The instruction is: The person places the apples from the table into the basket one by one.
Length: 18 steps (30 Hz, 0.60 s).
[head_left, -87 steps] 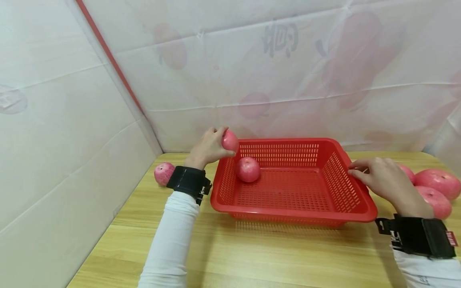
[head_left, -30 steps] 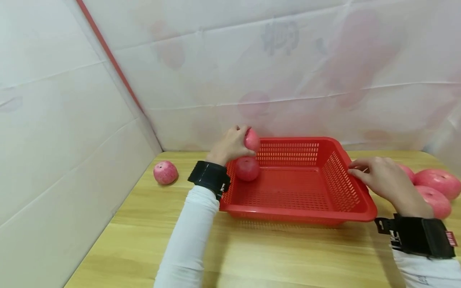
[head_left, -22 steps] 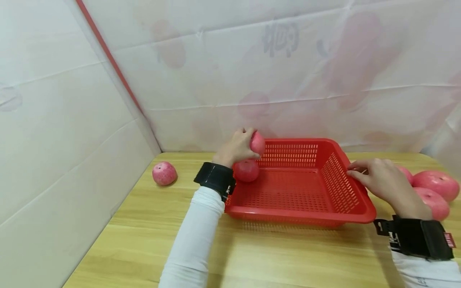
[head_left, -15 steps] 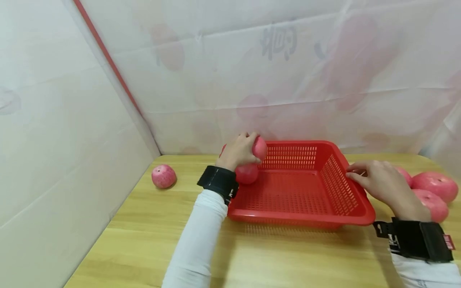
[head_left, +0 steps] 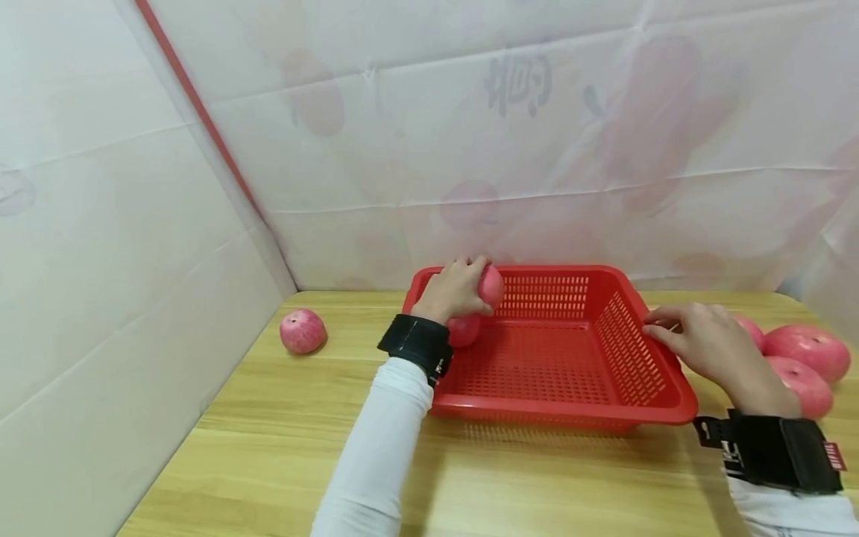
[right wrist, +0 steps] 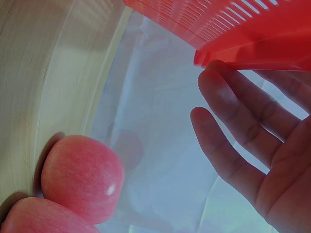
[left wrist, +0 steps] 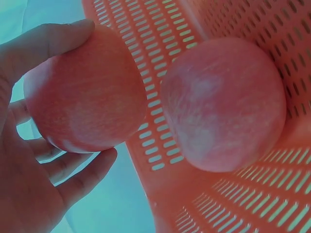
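My left hand (head_left: 452,291) grips a pinkish-red apple (head_left: 492,287) over the left end of a red plastic basket (head_left: 533,412). In the left wrist view, thumb and fingers curl around this held apple (left wrist: 92,92). Just to its right, a second apple (left wrist: 223,104) sits in the basket; in the head view my hand partly covers it. At the basket's right rim, my right hand (head_left: 714,350) holds the edge with thumb and fingertips. From the right wrist view, its fingers (right wrist: 231,131) reach up to the rim from outside, with the thumb hidden.
Another apple (head_left: 302,331) rests on the wooden table (head_left: 268,447) left of the basket. Beside my right wrist lies a group of apples (head_left: 808,350). A pale printed sheet (head_left: 403,149) rises behind the table, with another wall at left.
My left hand has carried the apple rightward, from the basket's left edge to over its inside, and slightly lower. My right hand has stayed at the rim.
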Tool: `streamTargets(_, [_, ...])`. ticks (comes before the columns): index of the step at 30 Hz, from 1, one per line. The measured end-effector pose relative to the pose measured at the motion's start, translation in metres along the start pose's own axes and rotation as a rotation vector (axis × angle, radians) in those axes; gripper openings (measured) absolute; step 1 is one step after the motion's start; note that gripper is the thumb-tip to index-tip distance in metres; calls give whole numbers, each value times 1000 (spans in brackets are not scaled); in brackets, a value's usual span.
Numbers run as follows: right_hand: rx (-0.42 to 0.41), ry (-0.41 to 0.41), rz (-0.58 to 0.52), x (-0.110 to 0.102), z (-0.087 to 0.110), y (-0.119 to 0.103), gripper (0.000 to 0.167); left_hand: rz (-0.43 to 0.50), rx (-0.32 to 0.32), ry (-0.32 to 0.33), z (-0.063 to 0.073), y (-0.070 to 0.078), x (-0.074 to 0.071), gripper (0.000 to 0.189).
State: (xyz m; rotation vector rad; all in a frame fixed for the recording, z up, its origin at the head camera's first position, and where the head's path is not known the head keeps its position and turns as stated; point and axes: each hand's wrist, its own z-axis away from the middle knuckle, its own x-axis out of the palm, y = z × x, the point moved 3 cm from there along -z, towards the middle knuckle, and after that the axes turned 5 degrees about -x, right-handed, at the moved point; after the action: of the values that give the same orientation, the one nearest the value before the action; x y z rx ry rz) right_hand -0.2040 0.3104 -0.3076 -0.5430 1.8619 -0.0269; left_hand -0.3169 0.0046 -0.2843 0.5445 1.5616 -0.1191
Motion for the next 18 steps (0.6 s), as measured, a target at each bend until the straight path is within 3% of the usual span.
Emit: streamTargets(18, [24, -18, -13, -1, -2, -4, 18, 35, -15, -41, -9, 3, 8, 82])
